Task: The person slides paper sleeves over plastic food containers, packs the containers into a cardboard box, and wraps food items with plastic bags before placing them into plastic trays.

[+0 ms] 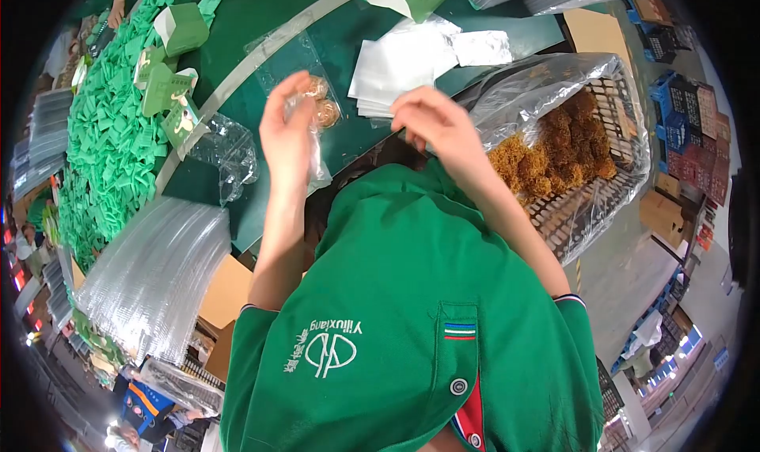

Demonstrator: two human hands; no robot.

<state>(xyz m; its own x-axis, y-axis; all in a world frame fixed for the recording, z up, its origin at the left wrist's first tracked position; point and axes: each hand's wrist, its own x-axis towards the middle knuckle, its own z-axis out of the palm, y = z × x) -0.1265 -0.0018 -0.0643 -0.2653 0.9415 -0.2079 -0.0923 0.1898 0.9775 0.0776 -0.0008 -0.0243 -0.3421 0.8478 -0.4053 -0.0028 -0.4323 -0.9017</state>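
My left hand [286,135] is beside a clear plastic pack that holds golden-brown balls [325,112]. Its thumb and fingers are curved, with a gap between them; whether they touch the pack's edge I cannot tell. A crumpled strip of clear plastic [318,167] shows just under this hand. My right hand [437,127] hangs in the air in front of a stack of white sheets [388,76]. Its fingers are loosely bent and slightly apart, and nothing shows in them. Right of that forearm, stringy brown balls [566,147] fill a plastic-lined crate [621,127].
Many small green packets [107,143] cover the left side, behind a pale curved rail [237,76]. Green printed boxes [182,28] stand along it. Stacked clear trays [158,270] lie at near left; crumpled plastic [229,155] sits on the green table [356,36]. Another person's hand [116,15] shows far left.
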